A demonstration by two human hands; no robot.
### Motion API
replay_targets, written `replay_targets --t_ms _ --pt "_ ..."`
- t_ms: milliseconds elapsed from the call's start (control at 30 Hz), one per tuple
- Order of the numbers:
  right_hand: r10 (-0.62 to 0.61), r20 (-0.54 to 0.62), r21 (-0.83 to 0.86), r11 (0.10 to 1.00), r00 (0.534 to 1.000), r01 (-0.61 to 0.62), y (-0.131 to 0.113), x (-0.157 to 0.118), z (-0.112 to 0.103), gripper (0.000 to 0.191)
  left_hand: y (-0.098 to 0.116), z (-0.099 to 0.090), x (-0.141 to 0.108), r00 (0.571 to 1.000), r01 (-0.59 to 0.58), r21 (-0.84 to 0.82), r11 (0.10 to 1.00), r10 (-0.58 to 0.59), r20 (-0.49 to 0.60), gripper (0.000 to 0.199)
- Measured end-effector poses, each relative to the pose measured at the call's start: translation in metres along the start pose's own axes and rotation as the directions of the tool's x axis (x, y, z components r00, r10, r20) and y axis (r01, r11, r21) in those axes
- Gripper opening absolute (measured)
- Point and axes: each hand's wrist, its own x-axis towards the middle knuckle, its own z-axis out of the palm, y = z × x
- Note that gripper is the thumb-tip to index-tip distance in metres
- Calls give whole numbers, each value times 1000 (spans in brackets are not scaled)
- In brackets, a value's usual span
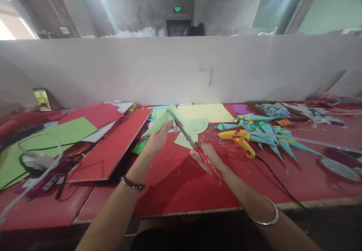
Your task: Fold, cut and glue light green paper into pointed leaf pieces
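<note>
My left hand pinches a sheet of light green paper above the middle of the table. In my right hand is a pair of scissors with red handles. Its long metal blades point up and left, and the paper lies at their tips. Below and behind the blades, more pale green paper pieces rest on the red tabletop. Right of my right hand, a yellow hot glue gun lies with a glue stick in its back and its small light glowing orange.
Blue paper cones with yellow trim are heaped behind the glue gun. A red board leans at the left, near green card and a purple power strip. Pale yellow paper lies by the white partition. A phone stands far left.
</note>
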Motion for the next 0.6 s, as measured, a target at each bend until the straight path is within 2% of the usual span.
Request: replay_targets --t_ms 167,233,300,367,433,467,533,567,600 --pt "28 -5 18 999 1000 -28 -1 0 1 39 -1 4 -1 1000 -2 -61 998 1 -8 40" --pt "40 -12 9 999 999 -40 -2 0 2 38 1 8 0 999 -1 -128 992 -6 -52 38" --pt "46 -14 -19 999 999 -46 -2 -1 2 38 3 10 4 989 11 -235 972 -45 -139 36" --pt "48 -17 -47 998 999 -49 -3 -1 3 37 6 8 12 952 1 -354 935 -109 -285 31" --pt "47 -18 -66 997 999 -48 -4 -1 3 36 8 1 23 877 -33 -427 904 -178 -446 25" --pt "47 -18 -72 996 999 -48 -4 -2 3 36 7 -4 29 831 -34 -423 905 -210 -515 22" --pt "44 -13 -79 996 999 -45 -4 -1 3 34 2 -15 41 795 -17 -389 921 -223 -564 19" --pt "43 -14 -80 996 999 -44 -4 -1 3 34 -4 -20 46 778 44 -275 960 -206 -594 19" --pt "45 -20 -77 996 999 -46 -4 -1 3 33 -10 -24 51 779 75 -233 970 -203 -593 19"
